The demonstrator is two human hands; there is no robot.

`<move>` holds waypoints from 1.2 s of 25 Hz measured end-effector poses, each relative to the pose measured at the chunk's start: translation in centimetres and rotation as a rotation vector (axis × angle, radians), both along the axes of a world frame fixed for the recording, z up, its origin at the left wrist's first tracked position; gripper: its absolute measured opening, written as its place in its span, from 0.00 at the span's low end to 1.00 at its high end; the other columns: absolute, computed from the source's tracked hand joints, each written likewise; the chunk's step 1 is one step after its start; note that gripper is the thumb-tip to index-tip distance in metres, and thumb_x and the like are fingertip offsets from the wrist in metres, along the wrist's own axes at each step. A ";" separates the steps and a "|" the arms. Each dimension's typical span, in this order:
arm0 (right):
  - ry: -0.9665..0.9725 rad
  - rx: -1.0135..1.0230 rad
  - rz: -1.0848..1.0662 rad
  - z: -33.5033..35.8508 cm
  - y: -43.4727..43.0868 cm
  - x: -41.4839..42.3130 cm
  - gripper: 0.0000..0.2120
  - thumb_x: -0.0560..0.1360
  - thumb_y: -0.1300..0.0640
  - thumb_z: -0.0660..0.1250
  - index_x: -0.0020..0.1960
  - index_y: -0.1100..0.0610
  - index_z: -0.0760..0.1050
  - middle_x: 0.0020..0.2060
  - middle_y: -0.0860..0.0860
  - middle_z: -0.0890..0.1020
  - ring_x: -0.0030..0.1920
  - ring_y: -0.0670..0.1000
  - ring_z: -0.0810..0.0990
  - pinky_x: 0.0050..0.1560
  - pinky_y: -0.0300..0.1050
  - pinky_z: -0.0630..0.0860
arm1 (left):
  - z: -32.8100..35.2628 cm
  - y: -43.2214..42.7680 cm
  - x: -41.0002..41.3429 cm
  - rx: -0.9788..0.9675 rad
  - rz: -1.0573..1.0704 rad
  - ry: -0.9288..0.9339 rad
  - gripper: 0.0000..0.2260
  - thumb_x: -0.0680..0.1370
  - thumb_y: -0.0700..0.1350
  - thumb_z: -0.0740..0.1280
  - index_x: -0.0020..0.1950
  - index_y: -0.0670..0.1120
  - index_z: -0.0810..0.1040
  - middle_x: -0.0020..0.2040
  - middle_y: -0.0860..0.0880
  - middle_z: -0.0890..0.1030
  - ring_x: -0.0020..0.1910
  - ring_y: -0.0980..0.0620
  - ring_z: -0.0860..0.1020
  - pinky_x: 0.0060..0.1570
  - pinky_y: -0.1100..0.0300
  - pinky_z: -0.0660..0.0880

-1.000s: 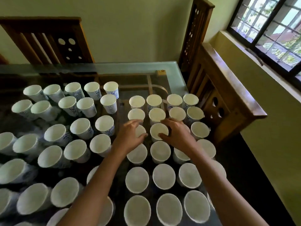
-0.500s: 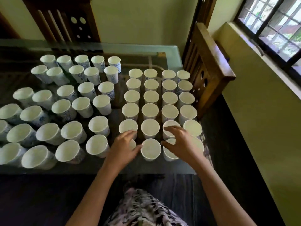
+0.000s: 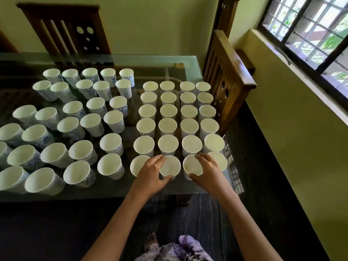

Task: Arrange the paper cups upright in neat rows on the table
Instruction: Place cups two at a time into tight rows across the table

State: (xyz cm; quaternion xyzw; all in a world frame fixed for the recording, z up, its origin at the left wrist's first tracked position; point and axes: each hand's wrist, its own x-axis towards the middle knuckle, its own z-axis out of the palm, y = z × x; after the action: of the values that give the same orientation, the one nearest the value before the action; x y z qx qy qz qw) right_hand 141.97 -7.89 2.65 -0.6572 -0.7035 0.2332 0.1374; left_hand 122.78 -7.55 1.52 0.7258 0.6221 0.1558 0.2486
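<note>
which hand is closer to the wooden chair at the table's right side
Right. The right hand grips a front-row cup nearer the wooden chair; the left hand holds the neighbouring cup, farther from it.

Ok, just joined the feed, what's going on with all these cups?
A person is lining up paper cups on a glass table. The left hand grips the second cup in the nearest row of the tidy four-wide block on the right, and the right hand grips the third cup beside it. The looser group on the left stands upright but in uneven rows.
</note>
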 end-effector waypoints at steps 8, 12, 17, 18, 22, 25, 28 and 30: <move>0.002 -0.068 0.012 0.1 0.5 0.0 0.33 0.70 0.51 0.73 0.71 0.55 0.63 0.71 0.52 0.66 0.69 0.53 0.65 0.66 0.48 0.66 | -0.3 1.0 1.1 -0.009 -0.049 0.020 0.33 0.72 0.54 0.71 0.73 0.47 0.63 0.72 0.49 0.65 0.70 0.51 0.63 0.69 0.59 0.59; -0.010 -0.087 0.035 0.2 0.7 0.1 0.33 0.71 0.52 0.71 0.72 0.55 0.62 0.71 0.52 0.65 0.69 0.53 0.63 0.66 0.47 0.65 | -0.5 1.1 1.3 -0.013 -0.042 0.008 0.32 0.72 0.52 0.71 0.72 0.47 0.63 0.72 0.49 0.65 0.70 0.50 0.63 0.68 0.59 0.60; -0.015 -0.086 0.037 0.1 0.9 0.1 0.33 0.72 0.52 0.71 0.72 0.55 0.62 0.71 0.52 0.65 0.69 0.53 0.64 0.65 0.46 0.66 | -0.6 1.3 1.2 -0.005 -0.032 0.003 0.32 0.72 0.51 0.71 0.72 0.47 0.64 0.72 0.49 0.66 0.69 0.51 0.64 0.68 0.59 0.60; -0.011 -0.086 0.034 0.2 0.9 0.2 0.33 0.71 0.52 0.71 0.72 0.56 0.62 0.70 0.53 0.66 0.68 0.53 0.65 0.65 0.46 0.66 | -0.6 1.3 1.2 -0.004 -0.032 0.002 0.32 0.72 0.51 0.71 0.72 0.47 0.64 0.72 0.49 0.66 0.69 0.51 0.64 0.68 0.59 0.60; -0.019 -0.075 0.038 0.2 1.0 0.3 0.33 0.71 0.52 0.72 0.71 0.56 0.62 0.69 0.53 0.67 0.67 0.53 0.66 0.63 0.45 0.67 | -0.8 1.3 1.2 -0.003 -0.030 -0.008 0.31 0.72 0.51 0.71 0.72 0.47 0.64 0.71 0.49 0.66 0.69 0.51 0.64 0.68 0.59 0.60; -0.018 -0.070 0.039 0.2 0.9 0.4 0.33 0.72 0.51 0.71 0.72 0.55 0.62 0.70 0.52 0.66 0.67 0.52 0.66 0.64 0.46 0.67 | -0.7 1.2 1.3 0.015 -0.033 -0.011 0.31 0.72 0.52 0.71 0.72 0.46 0.65 0.71 0.49 0.67 0.69 0.50 0.65 0.68 0.58 0.60; 0.051 0.003 -0.059 0.5 0.9 1.4 0.27 0.75 0.53 0.67 0.71 0.54 0.63 0.70 0.51 0.67 0.68 0.52 0.66 0.65 0.46 0.67 | -0.6 1.4 1.9 0.034 -0.061 -0.015 0.31 0.72 0.52 0.70 0.72 0.45 0.64 0.72 0.48 0.66 0.70 0.50 0.64 0.69 0.58 0.58; 0.052 0.047 -0.134 0.6 0.9 3.0 0.25 0.76 0.55 0.66 0.71 0.55 0.64 0.70 0.51 0.67 0.68 0.51 0.66 0.65 0.45 0.67 | -0.6 1.5 2.7 0.041 -0.095 -0.019 0.31 0.73 0.53 0.70 0.72 0.45 0.64 0.72 0.49 0.66 0.71 0.51 0.63 0.69 0.60 0.57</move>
State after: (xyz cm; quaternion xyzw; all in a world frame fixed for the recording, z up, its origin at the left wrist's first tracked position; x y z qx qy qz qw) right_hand 144.96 -6.97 3.20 -0.6931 -0.6594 0.2239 0.1860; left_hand 125.45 -6.04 0.88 0.7580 0.5813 0.1632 0.2467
